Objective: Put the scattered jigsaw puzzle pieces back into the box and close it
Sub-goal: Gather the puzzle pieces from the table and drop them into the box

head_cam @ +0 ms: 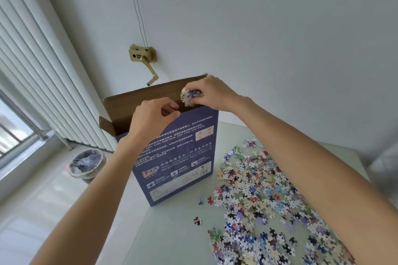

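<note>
A tall purple puzzle box (pixel 178 157) stands upright on the pale table (pixel 172 239), its brown top flap (pixel 150 94) open and leaning back. My left hand (pixel 150 118) grips the box's top front edge, fingers curled over it. My right hand (pixel 212 94) holds a clump of puzzle pieces (pixel 190 97) right above the box's opening. A wide heap of scattered puzzle pieces (pixel 265 206) covers the table to the right of the box. A few stray pieces (pixel 197 220) lie nearer the box.
A round waste bin (pixel 87 164) with a liner stands on the floor to the left of the table. White vertical blinds (pixel 32 60) hang by the window. A brass crank (pixel 143 56) is fixed to the wall behind the box.
</note>
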Demonstrator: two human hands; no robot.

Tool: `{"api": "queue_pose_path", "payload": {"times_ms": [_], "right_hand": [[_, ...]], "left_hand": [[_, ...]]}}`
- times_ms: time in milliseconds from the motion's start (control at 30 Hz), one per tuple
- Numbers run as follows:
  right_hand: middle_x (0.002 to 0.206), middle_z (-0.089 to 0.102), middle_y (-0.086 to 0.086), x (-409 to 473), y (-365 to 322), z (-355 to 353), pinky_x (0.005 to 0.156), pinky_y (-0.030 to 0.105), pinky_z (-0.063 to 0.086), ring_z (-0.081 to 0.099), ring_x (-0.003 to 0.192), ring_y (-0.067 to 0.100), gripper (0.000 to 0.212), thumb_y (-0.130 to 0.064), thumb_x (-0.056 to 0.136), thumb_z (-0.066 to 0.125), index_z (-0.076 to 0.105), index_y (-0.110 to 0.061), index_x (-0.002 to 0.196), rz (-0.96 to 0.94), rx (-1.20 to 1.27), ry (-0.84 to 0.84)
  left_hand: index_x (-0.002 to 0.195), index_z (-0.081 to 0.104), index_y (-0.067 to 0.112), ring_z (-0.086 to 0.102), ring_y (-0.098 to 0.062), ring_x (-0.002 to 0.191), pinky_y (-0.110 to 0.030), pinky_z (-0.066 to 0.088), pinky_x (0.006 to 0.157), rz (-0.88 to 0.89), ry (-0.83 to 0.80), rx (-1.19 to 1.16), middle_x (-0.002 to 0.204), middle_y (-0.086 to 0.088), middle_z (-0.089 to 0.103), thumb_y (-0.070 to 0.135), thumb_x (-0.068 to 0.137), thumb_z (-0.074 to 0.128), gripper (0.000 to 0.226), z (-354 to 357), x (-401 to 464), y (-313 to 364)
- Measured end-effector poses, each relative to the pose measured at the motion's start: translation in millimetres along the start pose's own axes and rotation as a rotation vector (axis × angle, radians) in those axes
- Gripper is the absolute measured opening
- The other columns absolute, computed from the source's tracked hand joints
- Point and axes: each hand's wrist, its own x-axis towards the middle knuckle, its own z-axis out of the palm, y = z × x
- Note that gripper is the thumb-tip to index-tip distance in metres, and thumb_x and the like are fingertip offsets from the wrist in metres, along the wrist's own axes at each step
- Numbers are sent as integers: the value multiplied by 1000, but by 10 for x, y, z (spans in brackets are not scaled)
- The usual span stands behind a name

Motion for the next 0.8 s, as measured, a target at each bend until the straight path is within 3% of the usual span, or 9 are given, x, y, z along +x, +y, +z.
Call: {"api": "queue_pose_path", "payload": {"times_ms": [200, 367, 533, 667, 800], "right_hand": [[99, 66, -3, 82, 7, 75, 84, 45, 48, 59, 92, 20, 29, -47, 77, 66, 64, -33, 103, 96, -4, -101], [100, 69, -6, 41, 38, 102, 86, 43, 48, 61, 92, 17, 17, -36, 80, 67, 68, -30, 96, 103, 24, -38], [100, 69, -4, -20, 37, 102, 85, 39, 49, 61, 91, 18, 17, -23, 84, 62, 69, -28, 99, 118, 17, 27], [101, 70, -2, -83, 50, 161, 83, 35, 50, 62, 91, 19, 20, -17, 89, 55, 68, -24, 101, 133, -26, 169], [100, 71, -2, -240, 18, 213, 79, 34, 52, 64, 91, 19, 25, -10, 90, 48, 69, -18, 101, 71, 8, 343]], "left_hand": [[93, 70, 27, 60, -1, 69, -16, 48, 62, 33, 45, 30, 79, 10, 68, 28, 85, 66, 9, 35, -31, -22], [94, 71, 27, 61, -6, 72, -25, 54, 66, 60, 77, 66, 85, 7, 70, 28, 87, 63, 11, 69, -56, -15], [98, 70, 26, 58, -5, 72, -19, 47, 60, 89, 133, 124, 88, 7, 70, 30, 90, 59, 15, 97, -77, 6], [101, 69, 24, 55, -4, 72, -15, 42, 58, 119, 154, 141, 91, 6, 70, 30, 90, 58, 17, 151, -98, 4], [102, 68, 23, 60, -10, 75, -24, 50, 59, 178, 205, 197, 91, 6, 70, 27, 90, 58, 16, 158, -147, -2]]}}
